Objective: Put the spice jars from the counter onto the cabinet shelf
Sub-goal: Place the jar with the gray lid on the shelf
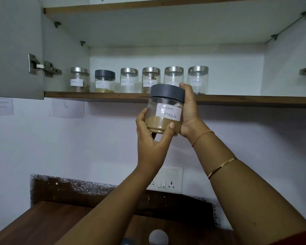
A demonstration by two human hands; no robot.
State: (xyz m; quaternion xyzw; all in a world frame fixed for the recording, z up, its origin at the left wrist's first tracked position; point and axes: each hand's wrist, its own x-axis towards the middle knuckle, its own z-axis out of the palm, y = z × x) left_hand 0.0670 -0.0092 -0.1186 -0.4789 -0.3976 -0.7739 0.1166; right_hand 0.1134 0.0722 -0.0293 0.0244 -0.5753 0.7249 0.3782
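Note:
Both hands hold a clear jar (163,110) with a dark grey lid, a white label reading "Garam Masala" and brown powder in its bottom. My left hand (151,138) cups its base from below and my right hand (189,110) grips its right side up to the lid. The jar hangs in the air just below the front edge of the cabinet shelf (95,95). Several labelled jars stand in a row on that shelf: a dark-lidded one (105,81) and steel-lidded ones, including "Cloves" (197,79).
The cabinet door (14,46) hangs open at the left on its hinge (42,67). A wooden counter (48,225) lies below, with a round steel lid (158,236) at the bottom edge. A switch socket (166,179) and taped papers (67,107) are on the wall.

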